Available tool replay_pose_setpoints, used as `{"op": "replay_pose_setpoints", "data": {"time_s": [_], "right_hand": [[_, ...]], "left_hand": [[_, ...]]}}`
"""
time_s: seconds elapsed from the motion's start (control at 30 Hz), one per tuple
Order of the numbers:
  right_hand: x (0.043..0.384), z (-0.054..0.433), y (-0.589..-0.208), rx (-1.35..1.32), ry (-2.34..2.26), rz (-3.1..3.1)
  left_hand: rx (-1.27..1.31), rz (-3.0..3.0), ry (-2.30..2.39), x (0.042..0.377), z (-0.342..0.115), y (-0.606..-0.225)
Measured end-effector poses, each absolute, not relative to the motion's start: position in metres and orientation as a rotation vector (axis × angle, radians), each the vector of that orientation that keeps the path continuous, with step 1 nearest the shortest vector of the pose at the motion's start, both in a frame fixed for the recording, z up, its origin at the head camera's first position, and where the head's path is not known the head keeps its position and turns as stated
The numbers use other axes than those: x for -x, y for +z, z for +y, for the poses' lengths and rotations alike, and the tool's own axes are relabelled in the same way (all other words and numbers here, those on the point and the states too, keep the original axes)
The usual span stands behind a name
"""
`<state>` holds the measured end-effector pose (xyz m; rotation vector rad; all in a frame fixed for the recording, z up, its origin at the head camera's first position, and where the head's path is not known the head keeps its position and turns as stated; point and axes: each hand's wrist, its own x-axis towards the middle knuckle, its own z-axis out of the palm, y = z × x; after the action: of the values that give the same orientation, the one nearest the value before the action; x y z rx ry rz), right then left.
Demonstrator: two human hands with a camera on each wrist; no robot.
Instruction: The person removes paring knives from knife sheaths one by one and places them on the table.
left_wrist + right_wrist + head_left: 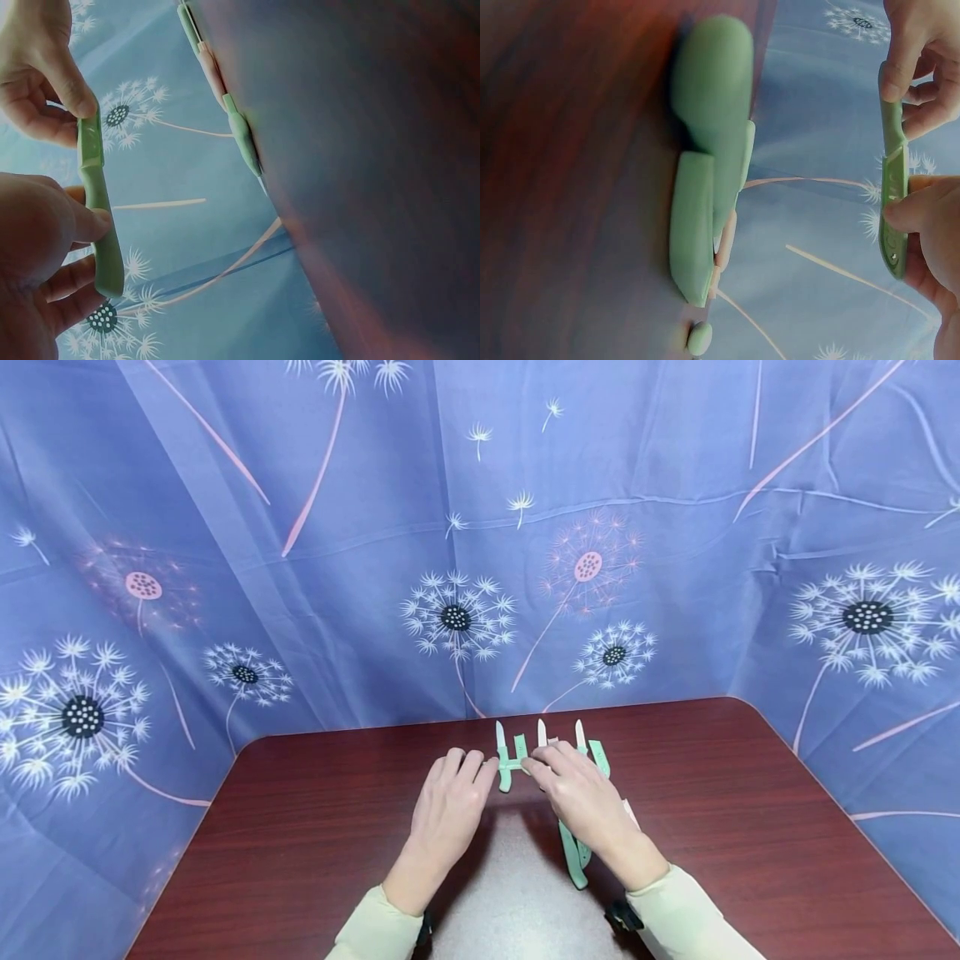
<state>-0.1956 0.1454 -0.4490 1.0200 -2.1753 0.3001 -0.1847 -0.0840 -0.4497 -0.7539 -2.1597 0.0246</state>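
Note:
Between both hands a small green knife (pixel 514 765) is held level, its blade hidden inside a green sheath (pixel 91 142). My left hand (pixel 453 797) pinches the handle (pixel 109 259) between thumb and fingers. At the other end, my right hand (pixel 581 789) grips the sheath, thumb on its side, as the right wrist view shows. Just beyond the hands lie a green-handled knife (pixel 500 735) with a bare pale blade and a loose green sheath (pixel 521 746). Two more pale blades point away from me near the right hand, partly covered by it.
Under the right forearm lie a larger green handle (pixel 572 856) and a green sheath (pixel 692 225). Another green sheath (pixel 599 757) rests right of the blades. The dark red wooden table (pixel 750 827) meets a blue dandelion-print curtain (pixel 360 610) at the back and sides.

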Motion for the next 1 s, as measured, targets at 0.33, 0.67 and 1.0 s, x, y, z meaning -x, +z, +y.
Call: {"op": "replay_pose_setpoints", "data": {"time_s": [0.33, 0.67, 1.0], "right_hand": [[0.1954, 0.1473, -0.4492, -1.024, 0.268, -2.163], [0.1948, 0.1493, -0.4475, -1.018, 0.281, -2.177], [0.1964, 0.1495, -0.4473, -1.025, 0.316, -2.15]], "left_hand": [[0.74, -2.149, 0.035, 0.1832, -0.0835, -0.4483], [0.742, -2.131, 0.029, 0.1836, -0.083, -0.4484], [0.749, -2.106, 0.026, 0.1836, -0.0841, -0.4478]]}}
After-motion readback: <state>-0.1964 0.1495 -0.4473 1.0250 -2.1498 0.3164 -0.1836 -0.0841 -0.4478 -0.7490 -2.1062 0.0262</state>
